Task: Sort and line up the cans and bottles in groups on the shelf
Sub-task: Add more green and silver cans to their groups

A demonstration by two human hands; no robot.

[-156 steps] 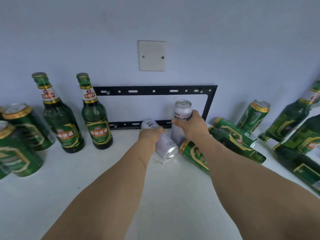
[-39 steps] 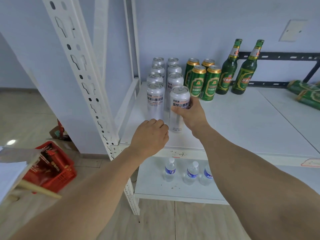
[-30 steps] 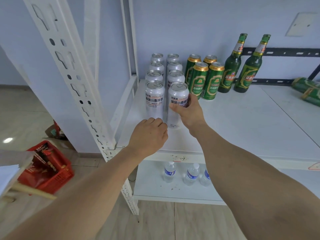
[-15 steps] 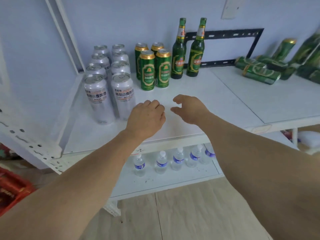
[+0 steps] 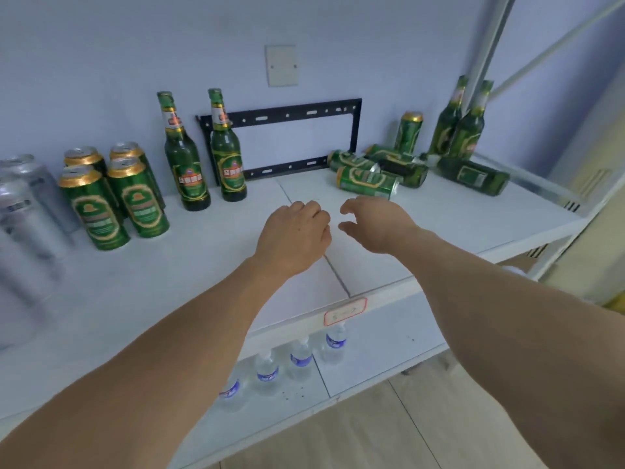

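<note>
Both my hands hover over the middle of the white shelf [image 5: 203,286] and hold nothing. My left hand [image 5: 294,236] has loosely curled fingers; my right hand [image 5: 375,225] has its fingers relaxed and spread. Silver cans [image 5: 23,204] stand blurred at the far left, beside a block of upright green cans [image 5: 111,201]. Two green bottles [image 5: 206,154] stand upright next to them. Ahead of my right hand a green can [image 5: 367,181] lies on its side, with more fallen green cans and bottles [image 5: 473,176] behind it. One green can [image 5: 409,132] and two bottles [image 5: 460,123] stand at the back right.
A black metal bracket [image 5: 287,143] and a white cover plate [image 5: 281,65] are fixed to the wall behind. White shelf posts [image 5: 490,55] rise at the right. Small water bottles [image 5: 301,358] stand on the lower shelf. A red-edged label [image 5: 345,311] sticks on the shelf's front edge.
My right hand has let go of the silver can, now lined up at the left. Both empty hands and my view have swung right toward the fallen green cans and bottles.
</note>
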